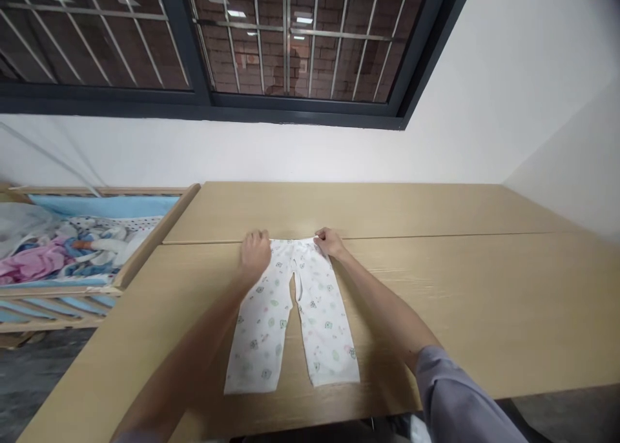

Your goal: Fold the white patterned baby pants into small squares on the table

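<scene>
A small pair of white pants point(320, 314) with a green and grey animal print lies spread flat on the wooden table. Its waistband points away from me and its two legs toward me, slightly apart. My left hand point(256, 252) is closed at the left corner of the waistband, fingers curled. At the right corner, my right hand point(329, 241) pinches the waistband between thumb and fingers. Part of the left pant leg's outer edge is behind my left hand and forearm.
The light wooden table point(460, 288) has a seam running across it near the waistband. A wooden crib point(155, 243) with blue lining adjoins on the left, holding a heap of clothes point(39, 262). Behind stand a white wall point(290, 152) and a barred window point(300, 107).
</scene>
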{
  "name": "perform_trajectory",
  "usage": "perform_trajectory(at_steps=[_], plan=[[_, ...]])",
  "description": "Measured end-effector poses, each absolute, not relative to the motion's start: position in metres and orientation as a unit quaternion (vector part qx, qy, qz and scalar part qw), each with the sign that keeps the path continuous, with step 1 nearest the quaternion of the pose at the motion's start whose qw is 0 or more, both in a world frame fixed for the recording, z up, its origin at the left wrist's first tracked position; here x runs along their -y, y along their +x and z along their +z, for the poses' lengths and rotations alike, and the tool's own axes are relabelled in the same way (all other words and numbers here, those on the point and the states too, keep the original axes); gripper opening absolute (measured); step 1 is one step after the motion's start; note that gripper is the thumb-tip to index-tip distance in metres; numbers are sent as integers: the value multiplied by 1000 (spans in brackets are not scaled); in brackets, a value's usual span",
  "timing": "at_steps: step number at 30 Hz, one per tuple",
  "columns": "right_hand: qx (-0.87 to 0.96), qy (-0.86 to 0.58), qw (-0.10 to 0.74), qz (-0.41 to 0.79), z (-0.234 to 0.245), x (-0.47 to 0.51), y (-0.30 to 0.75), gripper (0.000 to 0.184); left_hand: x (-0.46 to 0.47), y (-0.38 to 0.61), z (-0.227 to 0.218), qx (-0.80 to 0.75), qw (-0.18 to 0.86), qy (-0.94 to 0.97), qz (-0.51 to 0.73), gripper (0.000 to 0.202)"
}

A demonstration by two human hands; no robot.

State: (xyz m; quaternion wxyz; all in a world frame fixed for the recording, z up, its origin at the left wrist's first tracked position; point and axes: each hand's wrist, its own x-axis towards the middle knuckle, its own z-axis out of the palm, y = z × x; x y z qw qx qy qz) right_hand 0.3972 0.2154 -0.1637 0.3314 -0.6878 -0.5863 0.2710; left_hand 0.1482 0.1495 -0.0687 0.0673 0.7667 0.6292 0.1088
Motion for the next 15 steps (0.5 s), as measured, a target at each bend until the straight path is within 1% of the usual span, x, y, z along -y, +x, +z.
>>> perform_trajectory(at_steps=[2,4,7,9,10,12,15], plan=[[590,-686,327,273,-163,-216,400,17,-103,170,-68,-589,94,798,90,33],[596,-681,322,277,-163,-218,402,17,-49,194,-75,-527,144,836,59,37],[602,-678,314,281,-161,-219,404,18,24,229,-96,-423,233,876,1,53],[603,-680,309,280,-160,-220,404,18,52,245,-112,-405,253,878,-27,58],[603,-682,307,279,-159,-220,403,18,60,251,-118,-405,261,876,-35,56],[604,-682,304,279,-157,-220,402,18,65,257,-125,-413,271,869,-42,46],[610,-674,304,285,-149,-218,397,18,63,252,-122,-416,281,864,-37,37]])
